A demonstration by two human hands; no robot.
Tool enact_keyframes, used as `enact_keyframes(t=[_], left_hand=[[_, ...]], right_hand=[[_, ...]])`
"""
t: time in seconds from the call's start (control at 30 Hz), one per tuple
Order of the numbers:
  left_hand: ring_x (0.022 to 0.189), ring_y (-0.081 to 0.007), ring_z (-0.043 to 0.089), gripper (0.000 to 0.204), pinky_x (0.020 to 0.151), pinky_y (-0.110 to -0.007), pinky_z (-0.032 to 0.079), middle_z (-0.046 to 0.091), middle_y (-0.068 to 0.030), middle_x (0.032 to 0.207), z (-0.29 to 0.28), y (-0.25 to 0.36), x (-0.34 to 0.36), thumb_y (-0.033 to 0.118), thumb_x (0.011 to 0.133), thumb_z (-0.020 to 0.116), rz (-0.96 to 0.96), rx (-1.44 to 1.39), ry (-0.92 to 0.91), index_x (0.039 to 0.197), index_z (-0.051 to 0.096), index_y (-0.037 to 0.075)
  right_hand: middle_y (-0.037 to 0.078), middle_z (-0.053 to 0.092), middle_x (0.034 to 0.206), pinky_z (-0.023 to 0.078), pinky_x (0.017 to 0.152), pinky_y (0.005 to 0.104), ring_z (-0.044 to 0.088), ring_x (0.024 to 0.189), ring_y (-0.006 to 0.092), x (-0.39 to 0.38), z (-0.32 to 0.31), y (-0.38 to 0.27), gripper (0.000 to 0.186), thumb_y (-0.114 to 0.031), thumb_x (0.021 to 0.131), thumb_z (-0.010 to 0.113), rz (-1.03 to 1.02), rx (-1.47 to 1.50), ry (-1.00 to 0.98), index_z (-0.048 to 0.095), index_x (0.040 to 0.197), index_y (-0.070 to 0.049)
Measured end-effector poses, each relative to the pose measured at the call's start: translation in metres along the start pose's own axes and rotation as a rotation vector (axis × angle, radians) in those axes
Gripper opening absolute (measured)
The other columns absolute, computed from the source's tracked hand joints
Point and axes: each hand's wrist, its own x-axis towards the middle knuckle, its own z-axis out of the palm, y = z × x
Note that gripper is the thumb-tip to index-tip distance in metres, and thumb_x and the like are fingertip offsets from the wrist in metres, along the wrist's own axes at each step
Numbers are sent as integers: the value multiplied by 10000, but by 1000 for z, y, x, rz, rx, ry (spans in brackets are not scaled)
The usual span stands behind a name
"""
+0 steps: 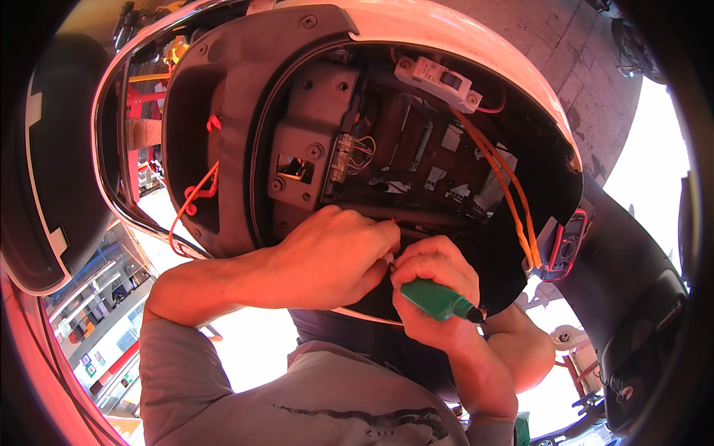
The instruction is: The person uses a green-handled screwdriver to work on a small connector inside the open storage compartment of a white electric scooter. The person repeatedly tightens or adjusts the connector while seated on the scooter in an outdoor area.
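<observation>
My left hand (346, 253) is closed at the lower edge of the open scooter compartment (416, 193), pinching a small pale piece, perhaps a connector (389, 259), mostly hidden by its fingers. Right beside it, my right hand (439, 267) is curled round a small green bottle (435, 297) with a black tip, its fingertips at the same small piece. Above them a connector with thin wires (342, 156) sits on a dark metal bracket (305, 111). A white breaker switch (439, 82) is at the compartment's top, and orange cables (513, 204) run down its right side.
A red-and-black meter (564, 245) sits at the compartment's right rim. A dark padded seat (56, 171) stands raised at the far left. More red cable (195, 195) loops in the left recess. Pavement (565, 59) shows at the upper right, and dark scooter bodywork (617, 290) at the right.
</observation>
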Motion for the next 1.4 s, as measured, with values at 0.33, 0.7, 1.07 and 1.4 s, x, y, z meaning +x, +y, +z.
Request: enact_keyframes(t=[0.33,0.7,1.07,1.4], left_hand=[[716,-386,696,132,588,-461,538,696,-166,747,6,-6,-1,60,808,717,18,55,30,922,666,17],[716,-437,676,112,614,-509,538,682,-229,749,5,-4,1,29,784,669,35,20,32,863,637,-43],[706,-438,674,102,598,-512,533,674,-230,736,9,-8,0,34,786,669,50,34,61,846,629,-38],[724,-449,673,107,619,-516,534,670,-238,736,5,-3,1,41,788,669,9,2,17,851,633,-38]], right_hand=[[104,631,868,551,712,290,682,810,208,1,0,-2,232,160,716,692,22,17,-7,645,863,-14],[106,639,861,551,734,291,694,832,206,2,1,-5,181,155,768,684,33,1,-6,640,852,2],[102,672,907,540,697,308,680,781,245,0,3,1,263,120,717,716,76,56,22,685,920,-44],[80,712,919,548,786,321,690,852,225,-3,0,8,209,109,763,721,275,239,-8,686,923,-21]])
